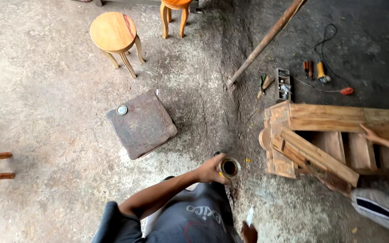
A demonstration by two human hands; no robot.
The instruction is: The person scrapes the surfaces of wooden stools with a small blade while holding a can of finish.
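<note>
My left hand (210, 170) is stretched out in front of me and grips a small open round can (229, 168) with dark liquid inside. My right hand (248, 234) shows only at the bottom edge, closed around a thin white stick-like object (250, 216) that points upward; I cannot tell what it is. A round metal lid (121, 110) lies on a dark square block (147, 126) on the concrete floor, ahead and to the left of the can.
An unfinished wooden furniture piece (320, 135) lies at right, with another person's hand (371, 134) on it and their leg (379, 209) beside it. Two round wooden stools (112, 30) stand at the back. A long pole (266, 40), hand tools (283, 84) and a cable lie beyond.
</note>
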